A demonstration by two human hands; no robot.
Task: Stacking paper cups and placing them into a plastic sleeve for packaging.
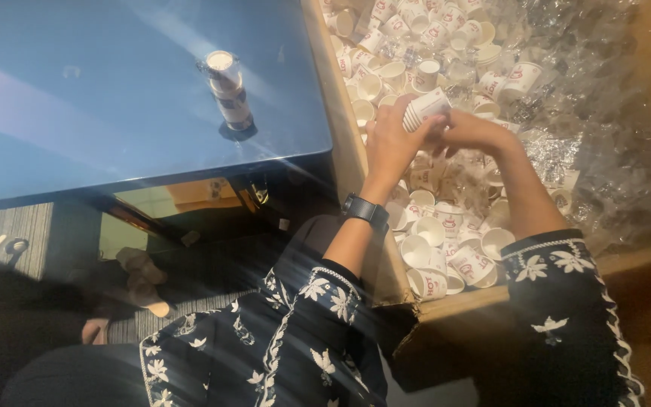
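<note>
**Nested paper cups held over a box of loose ones**

While both hands meet above the wooden box (344,143), they close on 1 short stack of paper cups (425,109), white, ribbed by its layered rims and printed with a small red mark. The left hand (392,143) wraps the stack from below and from the table side, fingers curled around its lower end. The right hand (475,133) comes in from the other side, its fingertips pressed to the stack's far end; whether they pinch 1 cup or merely steady the stack cannot be told. The stack lies tilted, rims toward the upper right, and sits between the 2 hands, raised clear of the heap beneath.

Below it, loose paper cups (431,230) fill the box, many tipped on their sides or open-mouthed, thin-walled and matte. Crumpled clear plastic wrap (604,143) lies among them to the right, glossy and wrinkled. A black smartwatch (365,210) bands the left wrist, and both forearms wear dark sleeves (325,301) with white floral embroidery.

Just beside the box's left wall is a smooth, reflective glass tabletop (114,98), tinted blue. On it stands 1 taller upright stack of cups (227,90), well apart from the hands.
</note>
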